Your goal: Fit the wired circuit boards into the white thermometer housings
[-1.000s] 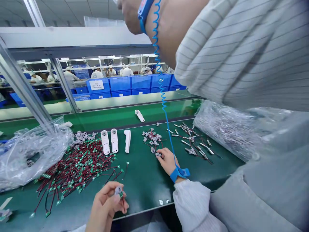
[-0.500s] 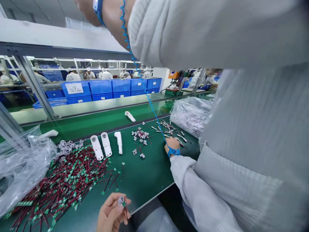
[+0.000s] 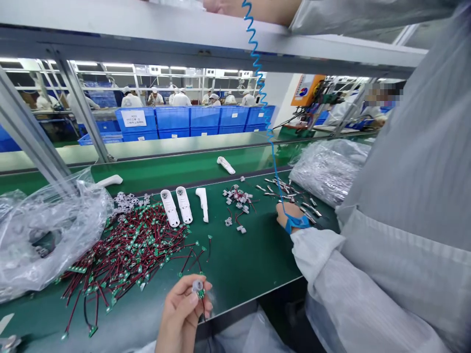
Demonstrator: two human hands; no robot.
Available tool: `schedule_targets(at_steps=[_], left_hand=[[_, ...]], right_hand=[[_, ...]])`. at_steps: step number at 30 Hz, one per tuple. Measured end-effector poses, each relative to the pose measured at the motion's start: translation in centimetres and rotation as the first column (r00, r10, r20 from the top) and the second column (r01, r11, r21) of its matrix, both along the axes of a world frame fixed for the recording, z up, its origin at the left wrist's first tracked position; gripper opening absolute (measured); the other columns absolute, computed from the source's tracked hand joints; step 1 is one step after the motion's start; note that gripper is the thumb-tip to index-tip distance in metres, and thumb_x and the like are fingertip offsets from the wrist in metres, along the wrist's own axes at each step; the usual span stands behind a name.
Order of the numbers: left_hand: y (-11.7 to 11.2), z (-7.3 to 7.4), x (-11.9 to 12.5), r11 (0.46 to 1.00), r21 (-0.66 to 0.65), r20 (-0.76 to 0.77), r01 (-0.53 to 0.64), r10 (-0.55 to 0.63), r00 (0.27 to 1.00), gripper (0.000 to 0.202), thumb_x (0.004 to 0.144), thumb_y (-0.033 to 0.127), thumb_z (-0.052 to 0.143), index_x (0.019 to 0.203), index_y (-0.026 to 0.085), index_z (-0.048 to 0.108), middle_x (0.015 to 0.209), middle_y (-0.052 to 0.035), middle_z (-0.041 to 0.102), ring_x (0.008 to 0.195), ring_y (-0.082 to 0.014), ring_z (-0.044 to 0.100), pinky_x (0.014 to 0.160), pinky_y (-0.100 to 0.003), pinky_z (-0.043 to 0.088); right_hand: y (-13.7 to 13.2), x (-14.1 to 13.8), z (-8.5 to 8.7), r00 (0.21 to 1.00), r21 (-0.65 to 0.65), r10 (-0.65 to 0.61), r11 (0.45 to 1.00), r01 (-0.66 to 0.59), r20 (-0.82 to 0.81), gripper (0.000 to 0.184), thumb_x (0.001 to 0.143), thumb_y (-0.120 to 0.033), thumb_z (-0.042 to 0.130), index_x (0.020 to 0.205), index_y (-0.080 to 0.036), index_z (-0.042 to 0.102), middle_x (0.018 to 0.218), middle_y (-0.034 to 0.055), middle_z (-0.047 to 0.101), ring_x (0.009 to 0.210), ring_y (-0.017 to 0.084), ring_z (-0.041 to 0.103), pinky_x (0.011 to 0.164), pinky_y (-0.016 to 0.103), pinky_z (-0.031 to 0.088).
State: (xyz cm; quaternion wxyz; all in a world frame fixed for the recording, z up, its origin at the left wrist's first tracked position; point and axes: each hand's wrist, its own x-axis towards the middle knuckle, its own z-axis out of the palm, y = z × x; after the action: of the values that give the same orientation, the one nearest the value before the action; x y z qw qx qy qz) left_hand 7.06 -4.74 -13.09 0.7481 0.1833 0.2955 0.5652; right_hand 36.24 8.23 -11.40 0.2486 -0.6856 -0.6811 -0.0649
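My left hand [image 3: 182, 309] is at the near edge of the green bench [image 3: 239, 264]. Its fingers pinch a small grey round part with a green board and dark wire [image 3: 198, 288]. My right hand [image 3: 288, 214], with a blue wrist strap [image 3: 298, 223], reaches out to the scattered metal pins [image 3: 294, 196] on the right. Its back faces me and the fingertips are hidden. Between my hands lie small grey clips with red wires [image 3: 235, 198].
A pile of red-wired green boards [image 3: 128, 250] and a plastic bag [image 3: 44, 230] lie on the left. Three white housings [image 3: 184, 206] lie mid-bench, another [image 3: 225, 165] on the belt. A co-worker's white coat [image 3: 412, 206] fills the right, its coiled blue cord [image 3: 263, 98] hanging down. A bagged parts bundle [image 3: 327, 169] sits right.
The view swung back to the left and lifted, so the co-worker's raised arm now sits at the top edge. My right hand stayed at the metal pins. My left hand keeps its part.
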Motion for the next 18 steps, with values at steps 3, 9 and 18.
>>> schedule_targets(at_steps=[3,9,18], left_hand=[[-0.2,-0.7,-0.2,0.997,0.033,-0.164,-0.070,0.074,0.984,0.023,0.055,0.032,0.075,0.073,0.018,0.069,0.069,-0.0028,0.068,0.052,-0.0078,0.056,0.050,-0.015,0.043],[1.1,-2.7,0.4,0.902,0.402,-0.865,0.157,0.318,0.388,0.025,0.076,0.027,0.052,0.094,0.013,0.064,0.073,-0.0071,0.063,0.054,-0.0125,0.056,0.051,-0.023,0.046],[1.9,-3.1,1.5,0.842,0.517,-0.853,0.156,0.490,0.182,0.040,0.069,0.021,0.058,0.108,0.020,0.059,0.103,-0.0132,0.059,0.090,-0.0270,0.054,0.075,-0.041,0.044]], right_hand=[[-1.4,-2.1,1.4,0.991,-0.010,0.129,0.992,-0.130,-0.015,0.016,0.087,-0.025,0.045,0.087,-0.015,0.058,0.091,0.0047,0.060,0.081,0.014,0.057,0.074,0.033,0.047],[-7.6,-9.6,3.7,0.843,0.044,0.499,0.864,-0.501,-0.201,0.011,0.082,-0.018,0.046,0.085,-0.021,0.056,0.084,0.0015,0.062,0.080,0.013,0.059,0.073,0.023,0.049],[-10.1,-10.8,2.0,0.724,0.190,0.432,0.899,-0.396,-0.537,0.012,0.080,-0.016,0.051,0.088,-0.024,0.056,0.077,-0.0010,0.064,0.070,0.012,0.061,0.063,0.020,0.049]])
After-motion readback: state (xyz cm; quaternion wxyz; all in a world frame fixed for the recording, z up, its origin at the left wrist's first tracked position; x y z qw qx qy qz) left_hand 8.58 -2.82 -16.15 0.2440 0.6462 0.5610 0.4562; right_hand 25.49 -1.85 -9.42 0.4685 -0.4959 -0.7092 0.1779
